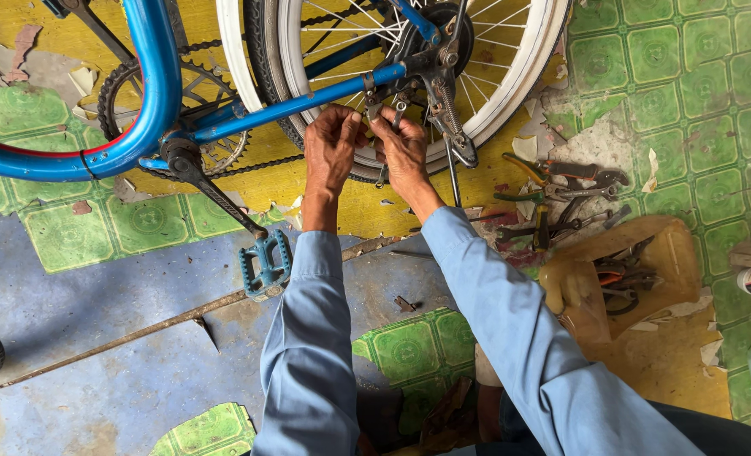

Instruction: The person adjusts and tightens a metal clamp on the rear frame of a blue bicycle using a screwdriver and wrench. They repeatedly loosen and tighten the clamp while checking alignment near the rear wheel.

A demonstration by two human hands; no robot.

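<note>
Bike [151,93] on worn green/blue floor [122,371].

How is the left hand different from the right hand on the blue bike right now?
The left hand grips the blue chainstay tube with fingers curled, knuckles toward the camera; the right hand pinches a small metal part by the rear axle. The left forearm runs nearly straight up the picture; the right comes in slanted from the lower right. Both wear light blue sleeves and meet close together at the rear wheel.
</note>
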